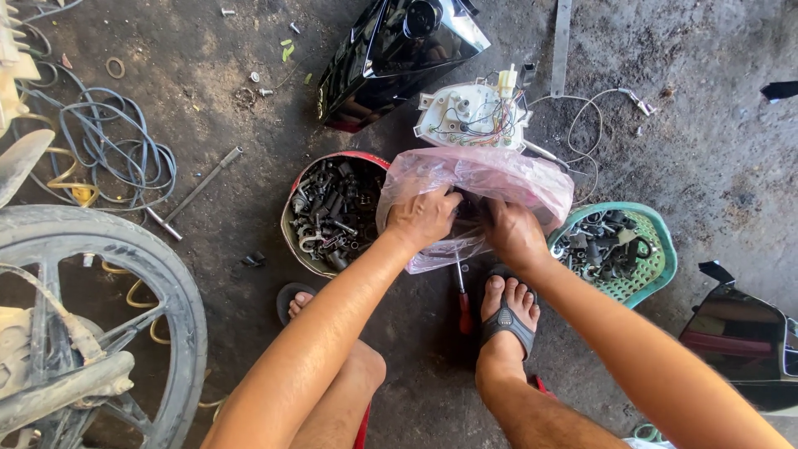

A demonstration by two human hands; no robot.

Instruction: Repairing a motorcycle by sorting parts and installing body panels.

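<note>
Both hands grip a crumpled, translucent pink plastic bag (486,179) on the gritty concrete floor (715,158): left hand (422,218) clenched on its mouth edge, right hand (515,235) grasping the opposite edge. Dark contents are hard to make out. The bag lies between a round red-rimmed tin (291,241) of greasy metal bolts and a green woven plastic basket (657,258) of parts. A red-handled screwdriver (464,299) lies below.

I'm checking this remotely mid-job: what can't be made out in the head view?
- Contents of the pink plastic bag: hidden by its cloudy film and both hands.
- Fingertips of the left hand and right hand: buried in the bag.
- Spoked wheel: cut off by the left edge.
- Parts in the round metal tin: too small.
</note>
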